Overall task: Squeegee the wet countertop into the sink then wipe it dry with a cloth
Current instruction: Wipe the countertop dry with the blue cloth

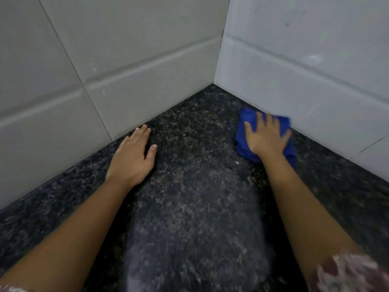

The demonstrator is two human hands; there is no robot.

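**Blue cloth pressed flat in the tiled corner**

Speckled dark granite countertop (pixel 189 186) runs into a corner of 2 pale tiled walls (pixel 126 60). The right hand (pixel 267 138) lies spread, palm down, on a bunched blue cloth (pixel 246 131) just beside the right-hand wall. The left hand (pixel 134 157) rests flat and open on bare stone, holding nothing.

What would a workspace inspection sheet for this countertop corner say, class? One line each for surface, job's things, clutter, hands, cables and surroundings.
Surface: dark speckled countertop, a paler hazy patch down its middle.
Job's things: blue cloth crumpled near the right wall; squeegee and sink not seen.
Clutter: nothing seen.
Hands: left hand flat and empty on the counter; right hand spread on the cloth, blurred.
Cables: nothing seen.
Surroundings: pale tiled walls meeting in a corner.
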